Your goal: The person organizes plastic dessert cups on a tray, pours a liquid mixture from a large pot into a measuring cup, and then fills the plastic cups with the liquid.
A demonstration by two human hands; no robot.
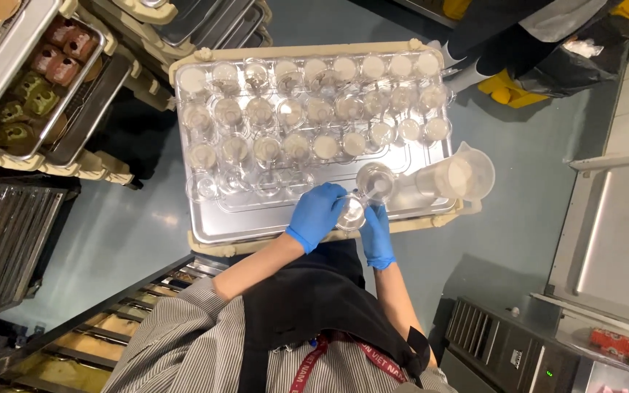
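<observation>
Blue-gloved left hand (317,215) and right hand (376,234) both gripping one clear cup (350,213), jug (454,177) lying sideways just right, spout pointing away from both hands.

One metal tray (256,222) carries roughly thirty small clear cups (296,109) in four rows. One clear measuring jug (460,175) lies beside them. Two blue-gloved hands appear, left (317,215) and right (377,236).
</observation>
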